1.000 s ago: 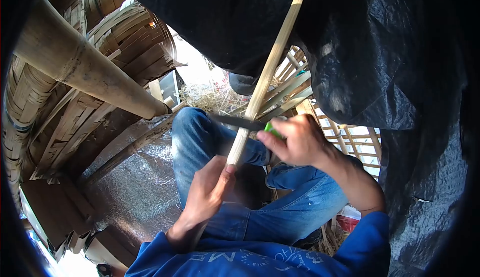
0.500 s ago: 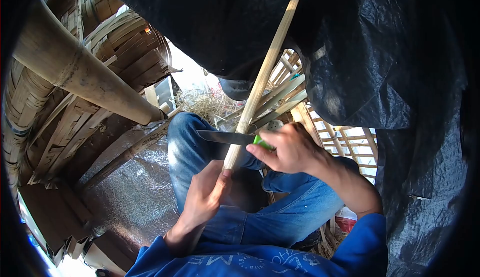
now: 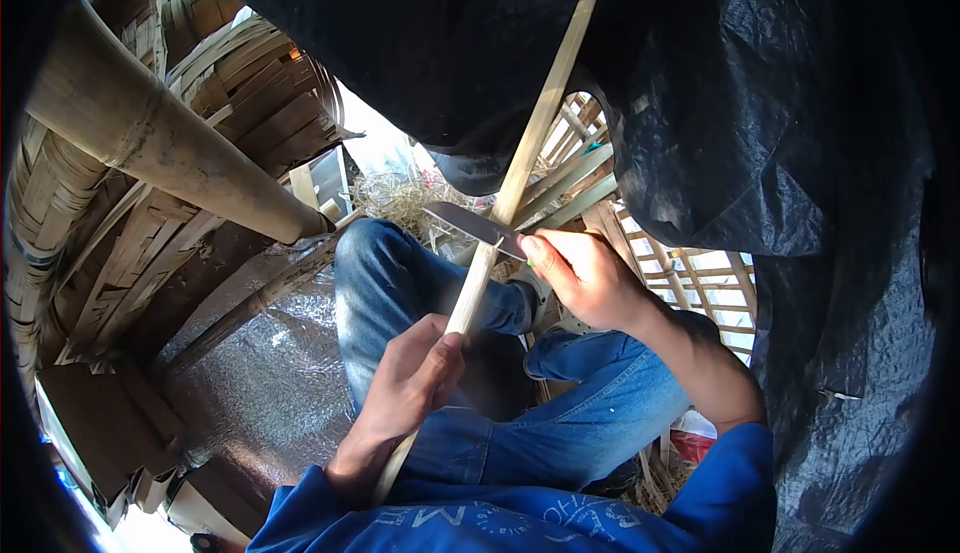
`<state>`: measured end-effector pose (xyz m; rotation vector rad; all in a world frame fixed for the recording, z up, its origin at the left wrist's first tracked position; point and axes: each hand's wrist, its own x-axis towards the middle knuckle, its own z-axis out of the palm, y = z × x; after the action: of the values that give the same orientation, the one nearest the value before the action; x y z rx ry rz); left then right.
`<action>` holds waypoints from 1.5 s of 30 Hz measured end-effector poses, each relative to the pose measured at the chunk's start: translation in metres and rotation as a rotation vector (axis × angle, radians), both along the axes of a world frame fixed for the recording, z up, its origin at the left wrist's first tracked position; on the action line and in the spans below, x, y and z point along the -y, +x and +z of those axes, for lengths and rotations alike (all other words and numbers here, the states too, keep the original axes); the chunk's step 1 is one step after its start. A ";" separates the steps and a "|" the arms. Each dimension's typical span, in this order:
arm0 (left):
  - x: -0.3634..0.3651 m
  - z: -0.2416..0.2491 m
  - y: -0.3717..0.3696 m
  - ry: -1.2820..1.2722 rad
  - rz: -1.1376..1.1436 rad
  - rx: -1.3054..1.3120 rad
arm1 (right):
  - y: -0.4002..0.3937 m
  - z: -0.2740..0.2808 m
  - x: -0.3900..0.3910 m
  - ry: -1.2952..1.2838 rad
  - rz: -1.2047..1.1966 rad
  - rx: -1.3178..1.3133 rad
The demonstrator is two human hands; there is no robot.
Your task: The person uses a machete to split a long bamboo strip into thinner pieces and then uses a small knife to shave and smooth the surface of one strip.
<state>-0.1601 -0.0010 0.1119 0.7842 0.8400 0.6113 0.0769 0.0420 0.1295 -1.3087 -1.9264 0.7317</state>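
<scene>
A long, pale bamboo strip [image 3: 545, 118] runs slantwise from the top of the view down past my lap. Its lower part is wrapped by my left hand [image 3: 408, 378], and the tail end shows below the wrist against my shirt. Farther up, my right hand [image 3: 590, 278] grips a knife [image 3: 465, 221] whose handle is mostly hidden, with only a speck of green showing. The blade lies across the strip, tip to the left, and a small raised sliver stands at its edge.
A thick bamboo pole [image 3: 160, 133] and woven bamboo baskets [image 3: 265, 88] fill the left side. Black plastic sheeting [image 3: 720, 143] hangs ahead and right. Shavings [image 3: 400, 196] lie beyond my knee, near a bamboo lattice [image 3: 690, 283].
My right hand and the knife have moved up along the strip, away from my body, and the blade is more tilted. The strip's lower end now shows below my left hand.
</scene>
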 end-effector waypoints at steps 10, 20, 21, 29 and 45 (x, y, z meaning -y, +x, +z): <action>0.000 0.004 0.002 -0.001 -0.002 -0.069 | 0.012 0.006 -0.012 -0.222 -0.116 0.039; 0.000 0.001 0.001 -0.004 -0.017 -0.026 | 0.023 0.019 -0.022 -0.216 -0.266 0.038; 0.000 0.000 0.002 -0.022 -0.018 -0.006 | 0.017 0.017 -0.013 -0.147 -0.120 0.056; 0.004 0.001 0.003 0.014 0.012 -0.043 | 0.024 0.015 -0.025 -0.217 -0.221 0.031; 0.013 -0.002 0.014 0.303 0.039 -0.230 | 0.046 0.018 -0.038 -0.179 -0.364 0.148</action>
<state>-0.1466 -0.0140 0.1102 1.1315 0.9873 0.7011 0.1231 0.0802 0.1472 -1.8092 -1.6920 0.6457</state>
